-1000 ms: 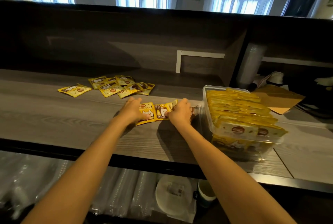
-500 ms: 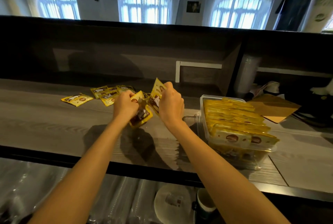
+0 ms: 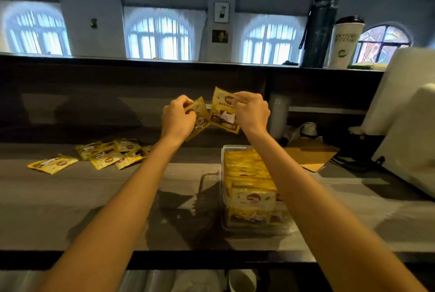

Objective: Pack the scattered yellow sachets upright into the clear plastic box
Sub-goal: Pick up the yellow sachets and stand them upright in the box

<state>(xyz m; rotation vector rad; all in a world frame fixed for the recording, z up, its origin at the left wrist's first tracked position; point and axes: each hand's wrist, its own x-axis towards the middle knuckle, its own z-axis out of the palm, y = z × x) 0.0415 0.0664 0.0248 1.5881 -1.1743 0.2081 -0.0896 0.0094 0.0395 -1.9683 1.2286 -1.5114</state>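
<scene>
My left hand (image 3: 177, 118) pinches a yellow sachet (image 3: 199, 117) held up in the air above the counter. Beside it, my right hand (image 3: 252, 111) grips a second yellow sachet (image 3: 223, 113) by its top edge, printed face toward me. Both hang well above the wooden counter (image 3: 82, 202). The clear plastic box (image 3: 223, 188) stands below my right forearm, filled with upright yellow sachets in a row (image 3: 247, 169). Several loose sachets (image 3: 110, 154) lie flat in a pile at the left, with one more (image 3: 53, 163) apart from them further left.
A brown cardboard sheet (image 3: 310, 154) lies right of the box. A large white machine (image 3: 404, 124) fills the right edge. A dark raised ledge (image 3: 164, 66) runs behind, carrying a dark bottle (image 3: 320, 28) and a white cup (image 3: 344, 42). Cups sit below the counter's front edge.
Both hands have lifted the sachets off the counter and raised them higher, and the two sachets are now held apart, one per hand. The view has tilted upward.
</scene>
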